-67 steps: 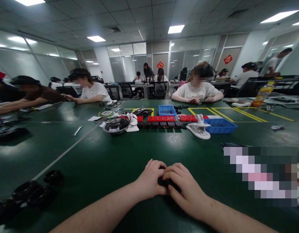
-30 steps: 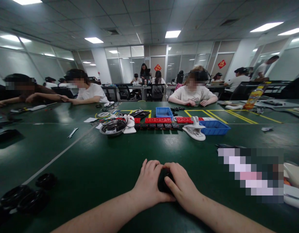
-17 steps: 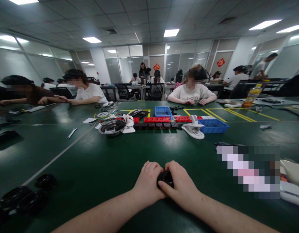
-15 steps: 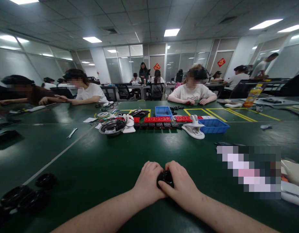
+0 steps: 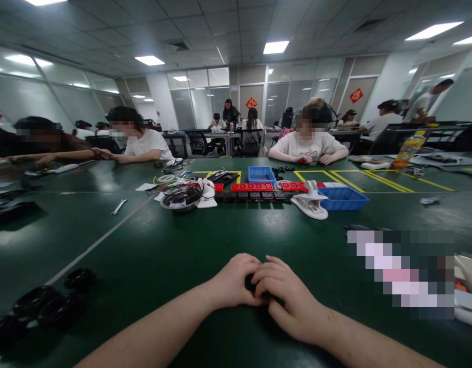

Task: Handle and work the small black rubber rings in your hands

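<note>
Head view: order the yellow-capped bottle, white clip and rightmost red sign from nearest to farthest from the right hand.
From the right hand:
1. White clip, ahead on the table.
2. Yellow-capped bottle, farther off, toward the right.
3. Rightmost red sign, beyond the table, in the background.

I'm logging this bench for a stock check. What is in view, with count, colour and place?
dark piece: 1, black, lower centre, mostly hidden
rings: at least 4, black, lower left
wrench: 1, silver, left
bowl: 1, silver, mid-table, holding dark cables
clip-like pieces: 2, white, mid-table
red socket strips: several, red, mid-table
black socket row: 1, black, before the red ones
bins: 2, blue, mid-table
bottle: 1, yellow-orange, far right
pixelated patch: 1, mixed, right, unreadable
wall signs: 2, red, back
people: several, many in white, beyond
table: 1, green, foreground
left grip: 1, bare, around the dark piece
right grip: 1, bare, beside left
</note>
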Tool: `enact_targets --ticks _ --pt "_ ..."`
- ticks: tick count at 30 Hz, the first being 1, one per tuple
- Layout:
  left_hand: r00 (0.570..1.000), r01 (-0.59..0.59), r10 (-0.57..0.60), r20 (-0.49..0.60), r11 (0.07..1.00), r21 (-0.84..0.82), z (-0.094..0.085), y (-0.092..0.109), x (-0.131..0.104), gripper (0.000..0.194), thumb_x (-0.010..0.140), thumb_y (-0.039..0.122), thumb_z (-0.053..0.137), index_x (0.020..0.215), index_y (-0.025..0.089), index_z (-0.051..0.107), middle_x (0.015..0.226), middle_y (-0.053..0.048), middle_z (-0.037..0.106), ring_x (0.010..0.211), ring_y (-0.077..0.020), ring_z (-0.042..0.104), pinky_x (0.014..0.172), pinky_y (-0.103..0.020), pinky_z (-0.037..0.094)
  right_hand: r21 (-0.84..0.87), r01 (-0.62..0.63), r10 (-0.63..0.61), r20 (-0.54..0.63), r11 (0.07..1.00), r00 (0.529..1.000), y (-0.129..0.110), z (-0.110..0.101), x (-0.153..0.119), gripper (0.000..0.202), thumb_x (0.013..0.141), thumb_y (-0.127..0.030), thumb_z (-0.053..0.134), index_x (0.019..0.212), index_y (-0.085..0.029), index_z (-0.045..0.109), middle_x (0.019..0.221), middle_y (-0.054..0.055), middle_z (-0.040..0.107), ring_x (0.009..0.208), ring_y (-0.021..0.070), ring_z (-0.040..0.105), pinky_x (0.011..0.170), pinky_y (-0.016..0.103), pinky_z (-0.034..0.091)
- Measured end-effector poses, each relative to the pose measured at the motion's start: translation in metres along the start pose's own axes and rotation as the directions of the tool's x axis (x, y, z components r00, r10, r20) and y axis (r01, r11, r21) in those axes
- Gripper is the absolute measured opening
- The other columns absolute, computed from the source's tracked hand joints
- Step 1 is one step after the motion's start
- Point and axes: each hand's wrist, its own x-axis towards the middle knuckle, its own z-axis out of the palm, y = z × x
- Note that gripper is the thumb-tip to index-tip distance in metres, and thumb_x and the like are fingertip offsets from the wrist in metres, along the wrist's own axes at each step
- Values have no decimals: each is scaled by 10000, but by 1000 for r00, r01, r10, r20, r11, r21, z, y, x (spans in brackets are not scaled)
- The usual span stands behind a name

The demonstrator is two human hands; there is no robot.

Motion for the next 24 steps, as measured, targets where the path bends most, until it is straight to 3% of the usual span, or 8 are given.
enact_targets --ticks 4,9,12,15,17,20,24 --pt "1000 -3 2 22 999 37 4 -4 0 300 545 272 730 801 205 588 957 8 552 943 -196 490 874 -307 354 14 59 -58 -21 998 998 0 4 -1 233 603 -42 348 661 -215 492 660 -30 558 765 129 546 996 415 248" --pt "998 3 -7 55 998 58 2 -1 0 318 567 300 723 846 214 598 1021 -3 525 990 -209 466 897 -320 341 47 76 -73 -50 996 996 5 8 0 201 601 -44 350 633 -205 467 627 -38 552 693 111 549 1007 414 233" --pt "998 10 -13 58 998 56 -2 4 -1 387 573 322 716 920 213 587 1013 -18 526 985 -213 472 899 -330 349 47 87 -85 -42 995 996 7 4 -2 246 601 -31 358 697 -212 494 707 -35 591 824 128 559 1033 440 166" --pt "998 41 -41 44 999 8 -4 6 -2 619 573 395 708 1126 231 485 1108 -41 502 1044 -235 449 936 -370 334 0 84 -84 -64 996 994 9 -1 -5 325 647 -72 417 923 -221 502 911 4 600 1039 183 479 1037 480 122" --pt "995 92 -91 29 995 -35 -5 6 -4 833 554 464 708 1264 231 339 1248 -69 418 1137 -263 387 973 -406 305 -42 51 -55 -126 998 990 10 -3 -6 359 690 -131 458 1041 -212 448 1004 39 565 1062 207 454 1025 498 138" --pt "983 184 -184 -7 982 -35 -3 8 -6 1040 510 544 705 1340 202 180 1354 -109 292 1218 -298 295 1002 -462 262 -101 -71 47 -218 992 975 9 -1 -5 358 711 -194 497 1059 -192 413 1004 70 537 976 223 479 962 502 246" --pt "979 198 -195 -52 978 66 4 17 -7 915 475 572 700 1234 198 352 1221 -91 436 1145 -295 378 1028 -523 161 -174 -249 216 -188 953 958 6 7 -1 200 709 -222 513 896 -169 463 863 68 526 807 216 481 747 411 400"
